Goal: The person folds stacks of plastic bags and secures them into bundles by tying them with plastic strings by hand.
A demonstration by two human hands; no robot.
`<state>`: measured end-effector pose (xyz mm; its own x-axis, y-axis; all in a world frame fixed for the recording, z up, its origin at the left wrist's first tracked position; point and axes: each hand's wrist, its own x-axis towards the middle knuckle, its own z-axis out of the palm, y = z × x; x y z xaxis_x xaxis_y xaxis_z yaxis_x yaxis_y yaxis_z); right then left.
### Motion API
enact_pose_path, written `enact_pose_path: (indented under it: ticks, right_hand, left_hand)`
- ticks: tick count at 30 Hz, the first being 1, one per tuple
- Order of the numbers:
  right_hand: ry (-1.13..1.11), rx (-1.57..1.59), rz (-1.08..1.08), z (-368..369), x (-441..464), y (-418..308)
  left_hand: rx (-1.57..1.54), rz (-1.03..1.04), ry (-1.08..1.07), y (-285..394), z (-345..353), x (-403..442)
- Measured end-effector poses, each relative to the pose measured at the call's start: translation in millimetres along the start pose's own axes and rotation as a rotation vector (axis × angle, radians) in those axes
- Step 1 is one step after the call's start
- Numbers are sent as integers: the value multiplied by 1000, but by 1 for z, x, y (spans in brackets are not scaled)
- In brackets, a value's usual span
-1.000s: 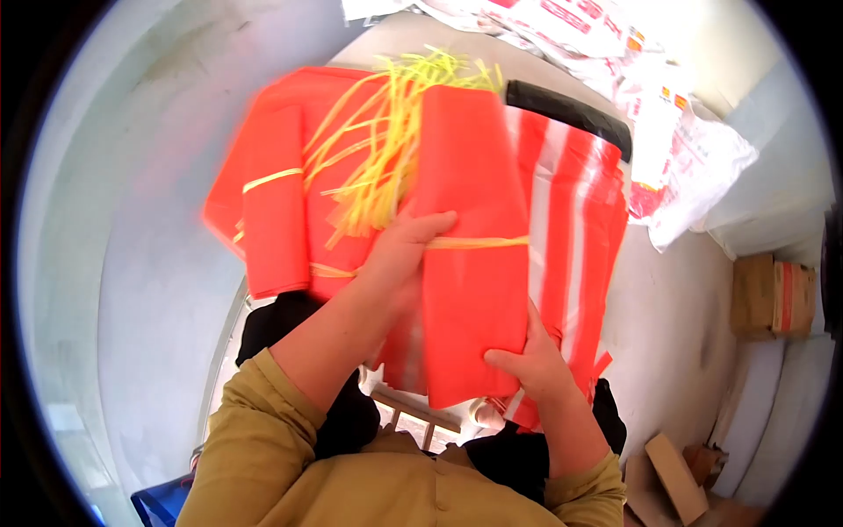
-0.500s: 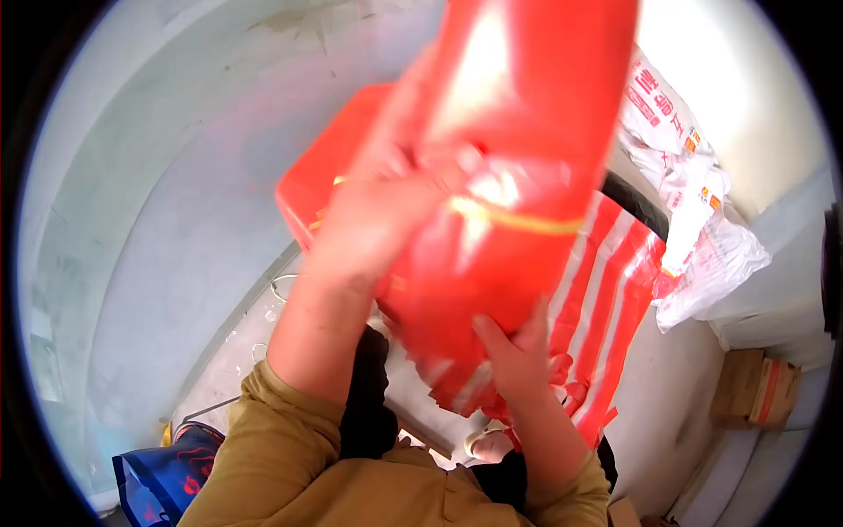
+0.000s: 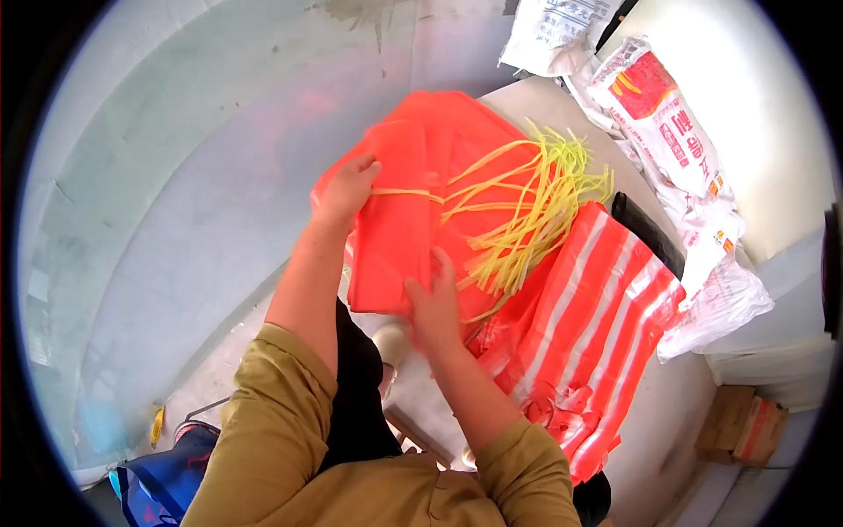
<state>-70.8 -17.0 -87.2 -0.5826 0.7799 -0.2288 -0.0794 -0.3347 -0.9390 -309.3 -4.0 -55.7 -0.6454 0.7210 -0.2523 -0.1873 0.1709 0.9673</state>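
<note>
A folded bundle of red plastic bags [image 3: 391, 255], bound by a yellow tie [image 3: 399, 191], is held over a larger red stack [image 3: 474, 132]. My left hand [image 3: 349, 186] grips its left edge beside the tie, fingers on top. At the lower right edge, my right hand [image 3: 435, 303] is closed with the thumb on the bundle; it is slightly blurred. Loose yellow ties [image 3: 536, 211] lie fanned out over the red stack, right of the bundle. Red-and-white striped bags [image 3: 588, 307] spread out to the right of my right hand.
A black roll [image 3: 648, 233] lies behind the striped bags. White printed sacks [image 3: 676, 149] lie along the right side. A cardboard box [image 3: 739, 426] stands low at the right, and a blue bag [image 3: 167, 474] at the lower left. A pale curved wall [image 3: 193, 193] rises at the left.
The red bundle has come down from close to the camera onto the red stack, both hands still on it. The loose yellow ties, hidden before, now show.
</note>
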Motion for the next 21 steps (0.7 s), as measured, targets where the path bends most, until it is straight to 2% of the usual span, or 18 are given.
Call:
enact_pose_path:
  ticks: [1,5,9,11,13,16,19,21]
  right_hand:
    - [4,-66,-79,1,0,7]
    - [5,-29,-31,0,-3,14]
    - [-68,-88,53,-4,5,6]
    - [-112,-358,-39,-5,4,3]
    - [-164,-828,-220,-7,-1,-2]
    - [-226,-991,-41,1,-19,-34]
    - [-186,-1134,-360,-9,-30,-18]
    - [-169,-1183,-485,-18,-46,-23]
  left_hand:
    - [17,45,-40,4,5,-2]
    - [125,112,-80,-3,22,-1]
    - [647,212,-67,-3,19,-5]
    - [821,225,-75,0,22,-13]
    - [924,211,-78,0,27,-13]
    - [1014,193,-76,-3,34,-12]
    - [1052,195,-82,-4,38,-11]
    - [1058,193,-88,-3,41,-13]
